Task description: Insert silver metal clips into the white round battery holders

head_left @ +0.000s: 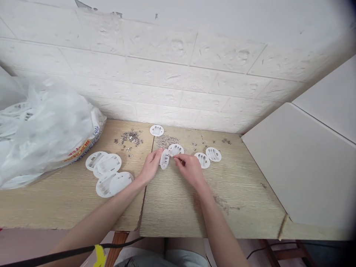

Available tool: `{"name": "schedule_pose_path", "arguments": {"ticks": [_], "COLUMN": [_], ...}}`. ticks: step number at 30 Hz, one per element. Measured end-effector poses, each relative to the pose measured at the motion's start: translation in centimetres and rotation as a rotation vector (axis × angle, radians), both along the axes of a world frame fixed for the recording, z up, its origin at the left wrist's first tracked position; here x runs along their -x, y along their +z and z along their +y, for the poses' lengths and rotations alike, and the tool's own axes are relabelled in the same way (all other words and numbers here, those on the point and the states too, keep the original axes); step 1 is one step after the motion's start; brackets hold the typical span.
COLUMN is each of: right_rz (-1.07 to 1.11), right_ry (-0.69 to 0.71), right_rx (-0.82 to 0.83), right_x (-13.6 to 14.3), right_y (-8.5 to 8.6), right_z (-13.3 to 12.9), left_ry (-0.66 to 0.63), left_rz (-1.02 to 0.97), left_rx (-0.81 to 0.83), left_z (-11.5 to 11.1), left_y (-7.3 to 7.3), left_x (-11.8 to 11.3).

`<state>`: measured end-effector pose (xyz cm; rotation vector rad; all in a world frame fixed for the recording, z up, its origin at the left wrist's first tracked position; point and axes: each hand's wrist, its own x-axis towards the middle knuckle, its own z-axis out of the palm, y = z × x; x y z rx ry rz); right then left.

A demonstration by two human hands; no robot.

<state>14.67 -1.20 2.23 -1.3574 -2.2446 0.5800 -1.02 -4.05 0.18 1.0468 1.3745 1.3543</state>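
My left hand grips a white round plastic disc by its edge, tilted up so that its slots face right. Close on its right side, the fingers of my right hand are pinched together near the disc's edge; what they hold is too small to make out. Behind the held disc lies another slotted disc on the table. A pile of tiny metal pieces spreads just beyond my hands.
Two slotted discs lie right of my hands, and one disc rests near the wall. Several discs overlap at left, below a second metal pile. A bulging plastic bag stands far left; a pale panel borders the right.
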Motion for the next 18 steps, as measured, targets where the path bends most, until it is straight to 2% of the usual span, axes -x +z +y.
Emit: {"name": "schedule_pose_path", "arguments": {"ticks": [18], "right_rz": [-0.049], "right_ry": [0.006], "right_rx": [-0.021], "right_x": [-0.09], "right_y": [-0.39], "right_z": [0.03], "left_ry": [-0.012], "left_rz": [0.017], "left_rx": [-0.035], "left_z": [-0.09], "left_y": [0.04], "left_x": [0.01]}}
